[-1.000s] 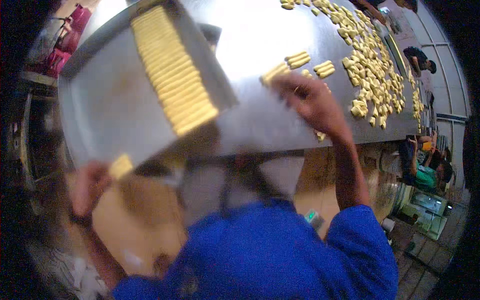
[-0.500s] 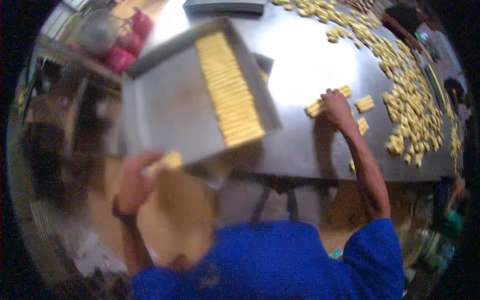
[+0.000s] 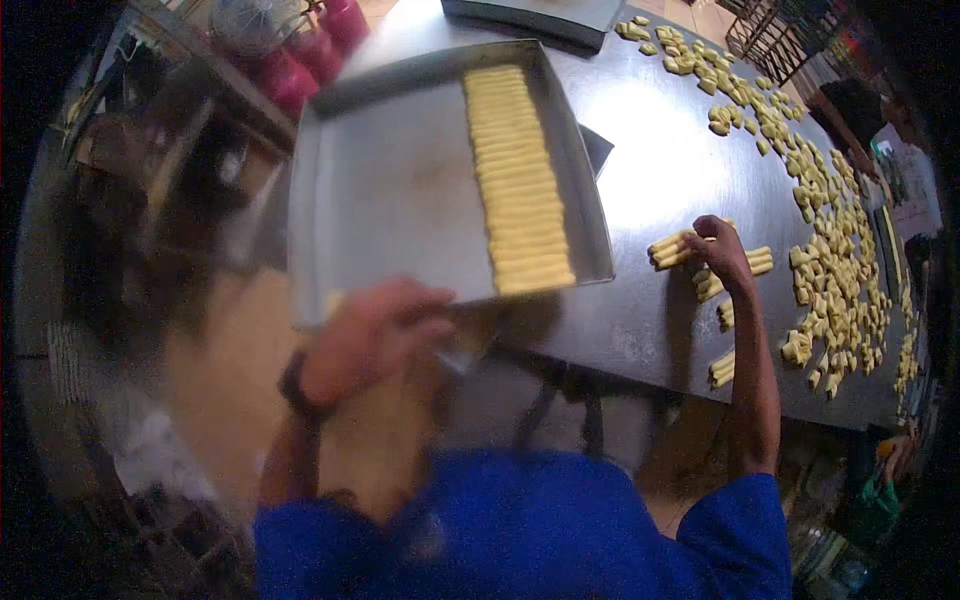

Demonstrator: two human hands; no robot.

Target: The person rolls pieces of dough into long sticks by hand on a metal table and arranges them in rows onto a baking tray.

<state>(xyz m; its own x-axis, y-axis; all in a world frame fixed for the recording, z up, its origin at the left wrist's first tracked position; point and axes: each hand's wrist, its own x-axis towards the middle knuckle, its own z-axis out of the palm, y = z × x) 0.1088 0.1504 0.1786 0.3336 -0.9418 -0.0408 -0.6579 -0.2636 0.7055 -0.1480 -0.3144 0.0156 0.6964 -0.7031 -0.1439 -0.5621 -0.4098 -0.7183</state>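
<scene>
A square metal tray [image 3: 390,190] has a long row of pale dough rolls [image 3: 515,180] along its right side. My left hand [image 3: 372,335], blurred, is at the tray's near-left edge; a small yellow piece [image 3: 335,298] peeks from behind it, and its grip is unclear. On the steel table to the right, my right hand [image 3: 718,245] has curled fingers on short grouped dough rolls [image 3: 668,250]. More such groups [image 3: 722,368] lie below that hand. Many small cut dough pieces [image 3: 835,270] are spread along the table's right part.
The steel table [image 3: 630,330] holds another metal pan [image 3: 530,20] at the back. Pink cylinders [image 3: 290,80] stand beyond at left, with dark shelving nearby. Other people [image 3: 840,125] work along the far right, near a metal rack [image 3: 760,30]. A tiled floor shows below.
The view has turned, so tray and table sit farther right. My left hand has moved rightward along the tray's near edge. My right hand's fingers have closed on a group of dough rolls.
</scene>
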